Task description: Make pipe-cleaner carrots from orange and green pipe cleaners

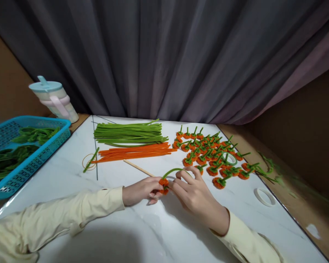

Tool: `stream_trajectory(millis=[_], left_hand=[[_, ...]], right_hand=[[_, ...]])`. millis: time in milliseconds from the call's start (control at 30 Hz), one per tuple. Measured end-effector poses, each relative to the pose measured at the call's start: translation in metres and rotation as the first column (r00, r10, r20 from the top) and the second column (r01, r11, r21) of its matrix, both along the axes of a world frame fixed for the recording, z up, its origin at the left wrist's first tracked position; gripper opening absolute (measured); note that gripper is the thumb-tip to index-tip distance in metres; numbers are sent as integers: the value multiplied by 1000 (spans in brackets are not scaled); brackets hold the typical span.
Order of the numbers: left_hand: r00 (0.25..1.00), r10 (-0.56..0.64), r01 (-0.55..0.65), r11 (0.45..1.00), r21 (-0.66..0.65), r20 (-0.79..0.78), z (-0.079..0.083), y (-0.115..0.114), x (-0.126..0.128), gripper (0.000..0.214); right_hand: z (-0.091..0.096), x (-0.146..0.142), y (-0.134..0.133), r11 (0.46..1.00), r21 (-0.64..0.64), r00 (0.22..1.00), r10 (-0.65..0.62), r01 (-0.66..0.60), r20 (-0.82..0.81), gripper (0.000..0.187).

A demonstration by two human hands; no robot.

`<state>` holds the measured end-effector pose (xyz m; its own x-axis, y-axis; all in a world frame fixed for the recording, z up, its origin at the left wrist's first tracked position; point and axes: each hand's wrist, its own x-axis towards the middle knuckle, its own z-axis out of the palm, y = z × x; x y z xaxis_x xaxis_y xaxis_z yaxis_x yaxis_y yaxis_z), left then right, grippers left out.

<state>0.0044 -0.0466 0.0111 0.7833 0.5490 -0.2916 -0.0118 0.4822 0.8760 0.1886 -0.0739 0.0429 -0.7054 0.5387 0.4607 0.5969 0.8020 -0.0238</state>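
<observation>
Over the near middle of the table, my left hand (144, 190) pinches a small orange and green pipe-cleaner piece (163, 185) between thumb and fingers. A green pipe cleaner (171, 170) arches up from that piece and curves over to my right hand (196, 195). The right hand's fingers are bent and closed on the green pipe cleaner, with the fingertips right beside the orange piece; their exact grip is partly hidden. A thin wooden stick (138, 168) lies just beyond my left hand.
Bundles of green pipe cleaners (128, 133) and orange pipe cleaners (134, 152) lie ahead. Several finished orange pieces with green stems (214, 170) spread on the right, near a white tape roll (264, 197). A blue basket (55, 144) and a tumbler (57, 100) stand left.
</observation>
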Motion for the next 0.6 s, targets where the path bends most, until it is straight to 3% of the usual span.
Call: stream_trajectory(millis=[400,600], left_hand=[[997,-31,35,998,50,-72,0,-3,3,14],[983,43,-1,973,231,-177,2,-8,3,10]], right_hand=[[-1,-5,-1,998,-62,999,-33,33,-2,21],[-3,-8,-6,993,-115,999,-34,33,-9,21]])
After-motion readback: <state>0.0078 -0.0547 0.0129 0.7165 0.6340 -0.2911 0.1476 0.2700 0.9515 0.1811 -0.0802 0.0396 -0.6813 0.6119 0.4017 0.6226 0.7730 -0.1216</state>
